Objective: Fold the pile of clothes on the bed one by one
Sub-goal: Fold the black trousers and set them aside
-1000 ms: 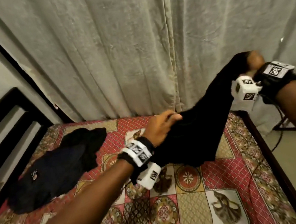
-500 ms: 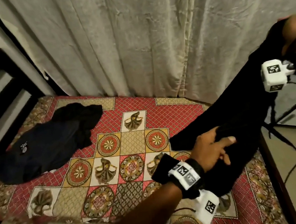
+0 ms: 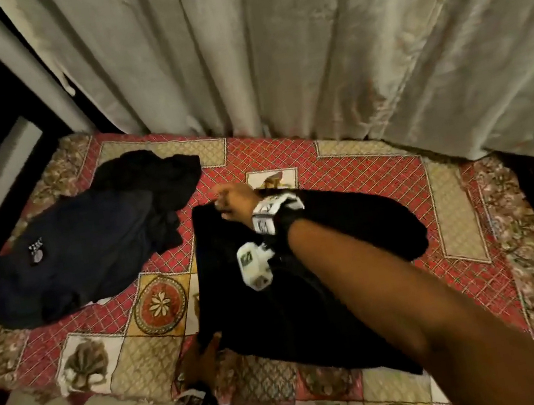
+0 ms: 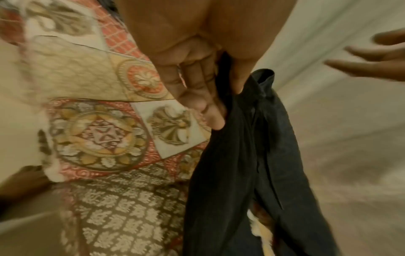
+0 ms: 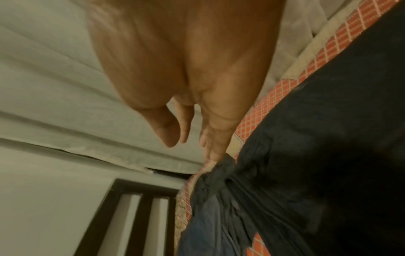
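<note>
The black garment (image 3: 306, 286) I held up at the right of the frame now lies spread on the bedspread (image 3: 374, 165) at centre. My right hand (image 3: 234, 200) has crossed to its upper-left corner with fingers loosened, and my left hand (image 3: 205, 353) pinches its lower-left corner.

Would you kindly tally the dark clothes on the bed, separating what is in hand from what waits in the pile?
Black garment being laid out, pinched by the left hand: 1
Dark garments in the pile: navy, black: 2
Total: 3
</note>
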